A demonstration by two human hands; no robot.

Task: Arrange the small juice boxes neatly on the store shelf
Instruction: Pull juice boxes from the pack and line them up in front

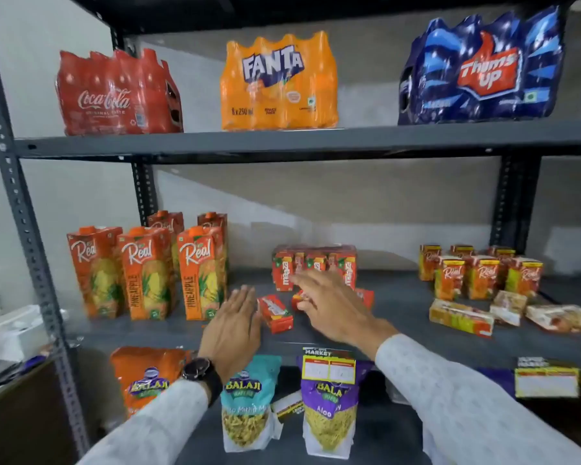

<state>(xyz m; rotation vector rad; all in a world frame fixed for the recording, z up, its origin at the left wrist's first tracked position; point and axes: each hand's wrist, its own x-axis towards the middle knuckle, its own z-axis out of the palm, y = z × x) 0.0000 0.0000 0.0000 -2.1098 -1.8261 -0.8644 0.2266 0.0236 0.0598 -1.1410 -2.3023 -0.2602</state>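
A row of small red Maaza juice boxes point(284, 268) stands upright at the middle of the grey shelf point(399, 297). One small Maaza box point(275, 312) lies on its side in front of the row. Other fallen boxes point(366, 297) lie partly hidden under my right hand. My left hand point(233, 327) is flat, fingers together, just left of the lying box and holds nothing. My right hand point(329, 302) reaches over the fallen boxes with fingers spread toward the standing row. On the right stand small Real juice boxes point(483, 275), and several more point(462, 317) lie flat in front of them.
Tall Real pineapple cartons point(148, 273) stand at the shelf's left. Coca-Cola point(114, 95), Fanta point(279, 85) and Thums Up point(483, 72) bottle packs fill the shelf above. Balaji snack bags point(249, 404) hang below the shelf edge. A black upright post point(517, 203) rises at the back right.
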